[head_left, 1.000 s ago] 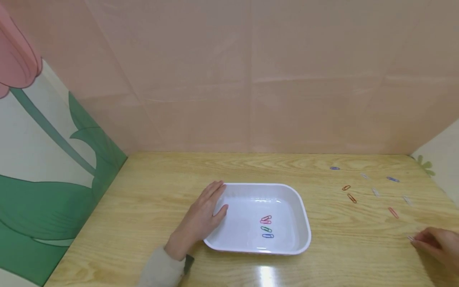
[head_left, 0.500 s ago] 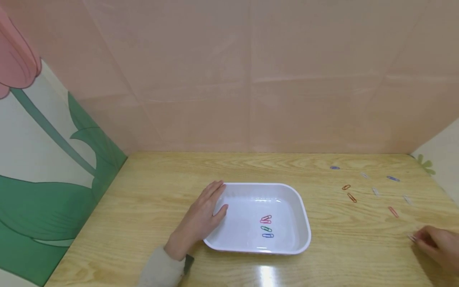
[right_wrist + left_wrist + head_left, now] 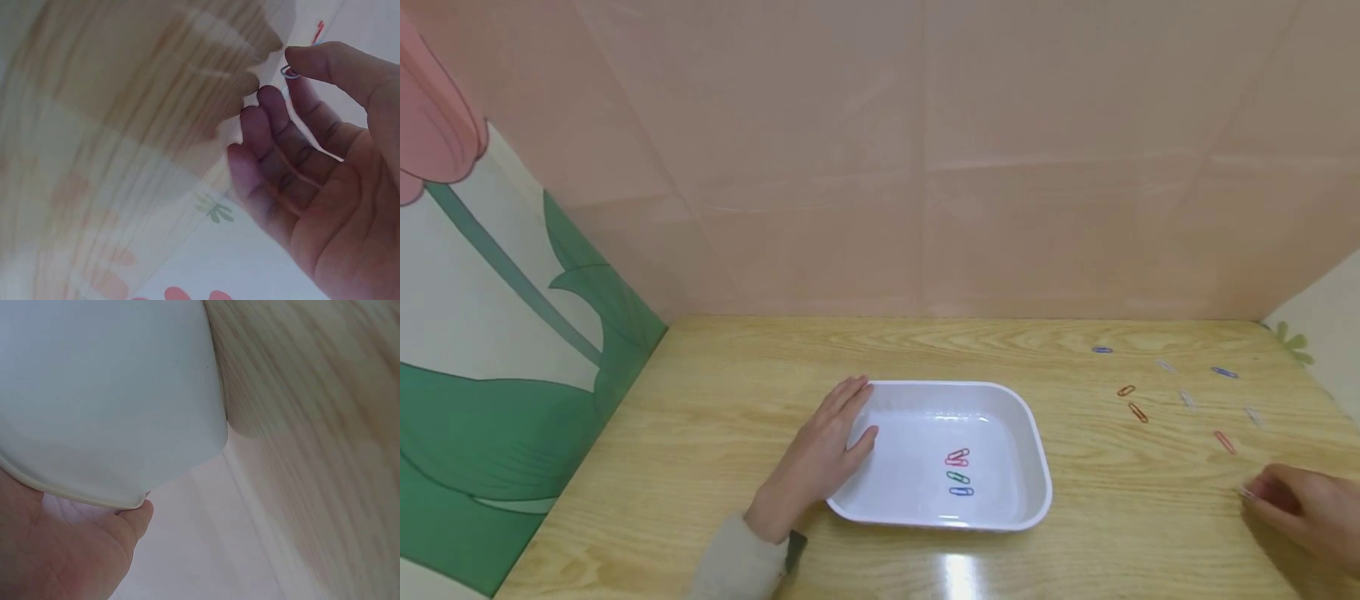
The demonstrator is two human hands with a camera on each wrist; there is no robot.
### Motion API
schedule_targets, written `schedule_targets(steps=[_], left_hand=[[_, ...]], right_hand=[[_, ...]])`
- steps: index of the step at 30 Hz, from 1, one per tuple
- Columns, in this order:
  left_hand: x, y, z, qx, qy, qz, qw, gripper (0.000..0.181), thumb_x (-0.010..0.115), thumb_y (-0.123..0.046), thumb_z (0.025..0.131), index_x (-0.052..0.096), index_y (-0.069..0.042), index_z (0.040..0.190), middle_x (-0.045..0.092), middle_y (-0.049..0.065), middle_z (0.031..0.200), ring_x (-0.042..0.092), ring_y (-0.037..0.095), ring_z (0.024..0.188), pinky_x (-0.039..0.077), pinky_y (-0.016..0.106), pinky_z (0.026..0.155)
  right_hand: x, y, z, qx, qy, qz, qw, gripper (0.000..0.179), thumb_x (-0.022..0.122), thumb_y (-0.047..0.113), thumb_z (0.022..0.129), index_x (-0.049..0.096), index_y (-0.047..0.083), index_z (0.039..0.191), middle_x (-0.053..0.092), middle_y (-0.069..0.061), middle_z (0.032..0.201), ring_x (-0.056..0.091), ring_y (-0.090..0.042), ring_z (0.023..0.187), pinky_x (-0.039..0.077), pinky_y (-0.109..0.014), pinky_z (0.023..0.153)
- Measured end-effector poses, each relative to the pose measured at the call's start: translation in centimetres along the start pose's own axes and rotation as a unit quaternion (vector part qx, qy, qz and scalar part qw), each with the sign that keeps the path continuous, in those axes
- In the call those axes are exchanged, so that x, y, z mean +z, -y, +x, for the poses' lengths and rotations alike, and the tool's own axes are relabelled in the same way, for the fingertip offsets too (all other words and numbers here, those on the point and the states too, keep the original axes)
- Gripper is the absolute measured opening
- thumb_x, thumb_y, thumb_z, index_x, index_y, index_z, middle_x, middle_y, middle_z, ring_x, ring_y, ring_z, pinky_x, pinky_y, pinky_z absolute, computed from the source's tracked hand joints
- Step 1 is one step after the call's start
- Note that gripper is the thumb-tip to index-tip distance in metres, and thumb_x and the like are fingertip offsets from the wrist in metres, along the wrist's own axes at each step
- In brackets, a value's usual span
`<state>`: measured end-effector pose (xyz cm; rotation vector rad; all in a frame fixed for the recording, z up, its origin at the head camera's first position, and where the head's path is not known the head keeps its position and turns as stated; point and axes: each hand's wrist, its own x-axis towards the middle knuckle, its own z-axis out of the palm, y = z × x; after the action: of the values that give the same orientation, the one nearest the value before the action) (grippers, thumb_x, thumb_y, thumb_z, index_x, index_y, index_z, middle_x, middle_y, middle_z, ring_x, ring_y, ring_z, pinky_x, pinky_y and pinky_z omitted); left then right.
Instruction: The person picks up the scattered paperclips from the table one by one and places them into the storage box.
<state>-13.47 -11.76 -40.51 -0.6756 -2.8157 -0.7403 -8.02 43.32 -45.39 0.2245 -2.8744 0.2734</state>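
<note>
My left hand (image 3: 820,454) rests on the left rim of a white tray (image 3: 1040,450), fingers straight along its edge and the thumb over the inside. In the left wrist view, the palm (image 3: 69,556) lies against the underside of the rim. Inside the tray lie pink paper clips (image 3: 957,457), a green paper clip (image 3: 958,477) and a blue paper clip (image 3: 961,492). At the right, just over the table, my right hand (image 3: 1303,512) pinches a pale paper clip (image 3: 289,73) between thumb and index finger; the other fingers are loosely bent.
Several loose paper clips lie on the right of the wooden table (image 3: 715,417): a red one (image 3: 1224,442), two brown-orange ones (image 3: 1138,412), two blue ones (image 3: 1224,372) and pale ones (image 3: 1252,415). A beige wall sheet (image 3: 925,208) stands behind the table.
The right hand has moved slightly left, the pale paper clip pinched in it. The left hand, the tray and the other clips stay in place.
</note>
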Motion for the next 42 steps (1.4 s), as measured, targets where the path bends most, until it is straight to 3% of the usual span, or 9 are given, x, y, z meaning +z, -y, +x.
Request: schedule_targets(steps=[4, 12, 18, 25, 38, 41, 42], left_hand=[[0.0, 0.0, 0.0, 0.000, 0.000, 0.000, 1.0000, 0.056, 0.060, -0.026, 0.098, 0.046, 0.000, 0.146, 0.043, 0.013, 0.155, 0.036, 0.028, 0.147, 0.032, 0.044, 0.123], [-0.1, -0.1, 0.0, -0.004, 0.003, -0.003, 1.0000, 0.056, 0.059, -0.026, 0.098, 0.045, 0.000, 0.146, 0.042, 0.013, 0.156, 0.035, 0.028, 0.147, 0.032, 0.044, 0.123], [0.0, 0.0, 0.1, -0.005, 0.005, -0.004, 1.0000, 0.056, 0.059, -0.026, 0.098, 0.045, -0.001, 0.147, 0.042, 0.013, 0.156, 0.035, 0.027, 0.148, 0.031, 0.044, 0.123], [0.2, 0.1, 0.0, -0.004, 0.002, 0.000, 1.0000, 0.056, 0.059, -0.027, 0.098, 0.046, -0.001, 0.146, 0.042, 0.011, 0.156, 0.035, 0.027, 0.148, 0.031, 0.043, 0.123], [0.1, 0.0, 0.0, -0.011, 0.008, 0.002, 0.9999, 0.056, 0.059, -0.027, 0.099, 0.045, -0.002, 0.147, 0.042, 0.011, 0.157, 0.035, 0.027, 0.148, 0.031, 0.043, 0.123], [0.1, 0.0, 0.0, -0.010, 0.007, 0.001, 0.9999, 0.056, 0.059, -0.027, 0.099, 0.045, -0.002, 0.147, 0.041, 0.010, 0.157, 0.035, 0.027, 0.148, 0.031, 0.042, 0.123], [0.1, 0.0, 0.0, -0.009, 0.007, 0.001, 0.9999, 0.056, 0.059, -0.027, 0.099, 0.045, -0.002, 0.147, 0.041, 0.011, 0.157, 0.035, 0.027, 0.148, 0.031, 0.043, 0.123]], right_hand=[[-0.4, 1.0, 0.5, -0.019, -0.010, 0.021, 0.9995, 0.019, 0.079, 0.019, 0.082, 0.063, 0.015, 0.073, 0.052, 0.023, 0.061, 0.036, 0.015, 0.056, 0.035, -0.015, 0.047], [-1.3, 3.7, 1.5, -0.093, -0.049, 0.059, 0.9928, 0.013, 0.082, 0.011, 0.076, 0.069, 0.011, 0.078, 0.058, 0.021, 0.062, 0.043, 0.017, 0.056, 0.038, -0.005, 0.047], [-1.8, 5.8, 2.4, -0.129, -0.086, 0.076, 0.9851, 0.015, 0.083, 0.010, 0.075, 0.072, 0.016, 0.084, 0.059, 0.028, 0.072, 0.047, 0.016, 0.063, 0.040, -0.004, 0.052], [-2.0, 7.8, 2.8, -0.130, -0.082, 0.092, 0.9837, 0.023, 0.083, 0.007, 0.074, 0.073, 0.017, 0.091, 0.061, 0.027, 0.080, 0.049, 0.014, 0.069, 0.040, -0.004, 0.056], [-2.4, 10.8, 3.5, -0.178, -0.106, 0.115, 0.9716, 0.030, 0.084, 0.004, 0.071, 0.073, 0.017, 0.096, 0.062, 0.024, 0.078, 0.052, 0.011, 0.071, 0.042, -0.002, 0.066], [-2.4, 11.4, 3.7, -0.193, -0.112, 0.123, 0.9670, 0.035, 0.084, -0.001, 0.067, 0.073, 0.016, 0.095, 0.062, 0.024, 0.077, 0.052, 0.011, 0.070, 0.044, -0.005, 0.066], [-2.4, 11.6, 3.8, -0.191, -0.110, 0.127, 0.9671, 0.036, 0.084, -0.002, 0.067, 0.072, 0.017, 0.095, 0.061, 0.024, 0.076, 0.052, 0.011, 0.070, 0.048, -0.012, 0.071]])
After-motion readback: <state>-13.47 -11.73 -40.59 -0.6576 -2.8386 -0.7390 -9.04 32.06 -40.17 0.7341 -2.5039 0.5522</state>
